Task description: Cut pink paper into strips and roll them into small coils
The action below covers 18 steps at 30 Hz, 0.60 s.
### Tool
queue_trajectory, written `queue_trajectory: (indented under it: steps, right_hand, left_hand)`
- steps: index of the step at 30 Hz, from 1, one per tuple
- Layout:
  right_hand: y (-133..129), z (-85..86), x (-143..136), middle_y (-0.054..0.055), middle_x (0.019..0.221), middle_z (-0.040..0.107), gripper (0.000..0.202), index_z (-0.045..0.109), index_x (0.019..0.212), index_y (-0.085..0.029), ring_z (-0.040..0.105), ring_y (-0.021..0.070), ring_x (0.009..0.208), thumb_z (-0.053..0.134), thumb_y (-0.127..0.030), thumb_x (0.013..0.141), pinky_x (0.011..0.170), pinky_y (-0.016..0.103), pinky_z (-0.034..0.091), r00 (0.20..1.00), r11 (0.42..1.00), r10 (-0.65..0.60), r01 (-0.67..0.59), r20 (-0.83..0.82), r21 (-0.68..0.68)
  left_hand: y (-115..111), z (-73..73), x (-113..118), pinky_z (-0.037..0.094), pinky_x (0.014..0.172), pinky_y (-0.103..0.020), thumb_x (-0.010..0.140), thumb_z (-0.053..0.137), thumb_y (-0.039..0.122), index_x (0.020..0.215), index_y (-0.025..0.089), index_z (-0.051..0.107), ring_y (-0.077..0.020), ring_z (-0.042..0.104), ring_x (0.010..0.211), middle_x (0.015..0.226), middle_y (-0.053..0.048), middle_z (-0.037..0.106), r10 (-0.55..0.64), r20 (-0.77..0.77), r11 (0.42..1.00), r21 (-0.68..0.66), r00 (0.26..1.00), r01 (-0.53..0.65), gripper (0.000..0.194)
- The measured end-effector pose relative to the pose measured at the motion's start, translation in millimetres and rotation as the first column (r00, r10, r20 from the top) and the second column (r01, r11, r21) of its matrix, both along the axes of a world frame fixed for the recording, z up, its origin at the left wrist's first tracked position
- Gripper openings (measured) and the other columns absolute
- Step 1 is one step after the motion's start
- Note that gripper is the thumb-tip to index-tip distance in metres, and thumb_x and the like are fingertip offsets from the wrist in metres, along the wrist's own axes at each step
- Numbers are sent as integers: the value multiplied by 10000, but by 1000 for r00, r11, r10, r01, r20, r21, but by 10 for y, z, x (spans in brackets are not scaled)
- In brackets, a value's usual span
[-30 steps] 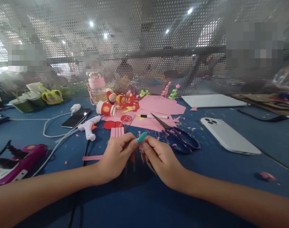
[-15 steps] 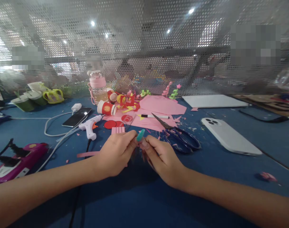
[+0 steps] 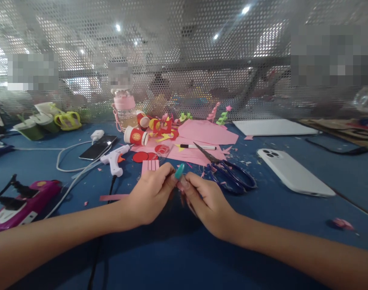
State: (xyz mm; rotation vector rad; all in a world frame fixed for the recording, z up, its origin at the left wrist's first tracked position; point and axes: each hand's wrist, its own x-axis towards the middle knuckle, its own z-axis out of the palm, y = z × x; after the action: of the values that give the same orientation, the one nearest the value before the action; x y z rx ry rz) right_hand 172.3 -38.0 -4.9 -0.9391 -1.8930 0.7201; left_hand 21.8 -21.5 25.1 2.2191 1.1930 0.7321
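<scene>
My left hand (image 3: pixel 155 191) and my right hand (image 3: pixel 209 203) meet over the near middle of the table, fingertips pinched together. Between them shows a small pink piece (image 3: pixel 179 185), mostly hidden by the fingers, perhaps paper. A glossy teal, nail-shaped tip (image 3: pixel 179 171) points up at the end of my left thumb. Just beyond my left hand lies a pink card with dark lines (image 3: pixel 150 164). A pink paper strip (image 3: pixel 113 197) reaches out beside my left wrist. Large blue-handled scissors (image 3: pixel 232 177) rest beyond my right hand, blades pointing away.
Pink paper sheets (image 3: pixel 206 133), a marker (image 3: pixel 198 147) and a red paper cup (image 3: pixel 136 136) lie ahead. Leftward are a glue gun (image 3: pixel 115 160), a black phone (image 3: pixel 98 147), cables and a purple power strip (image 3: pixel 29 201). A white phone (image 3: pixel 295 172) lies right. A bottle (image 3: pixel 125 110) stands behind.
Both hands keep their pinch in almost the same place. The teal tip stands slightly higher and more upright. The view has shifted very slightly.
</scene>
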Motion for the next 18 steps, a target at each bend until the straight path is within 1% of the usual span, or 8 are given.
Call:
queue_trajectory:
  steps: [5,12,18]
  right_hand:
    - [-3,3,-3,-65,457,367,292,320,630,-226,385,100,415,317,-263,920,422,223,294,1000,1000,-6,6,8,-12]
    - [1,2,-1,-66,457,369,286,323,639,-229,352,93,384,321,-269,922,401,227,287,1000,1000,3,-3,5,-31]
    - [-11,25,4,-62,453,367,284,346,651,-230,348,100,374,308,-293,926,396,241,286,1000,997,24,-24,8,-70]
  left_hand:
    - [-14,10,3,277,429,-212,890,318,284,675,202,358,-88,375,428,499,62,399,24,14,1000,-13,1000,-24,233]
    - [-12,0,0,264,399,-212,905,293,314,671,209,347,-83,362,374,451,80,380,-13,24,997,-79,1000,15,262]
    - [-43,23,11,274,387,-214,883,321,265,671,216,359,-83,367,350,431,82,392,42,45,995,-96,998,-38,220]
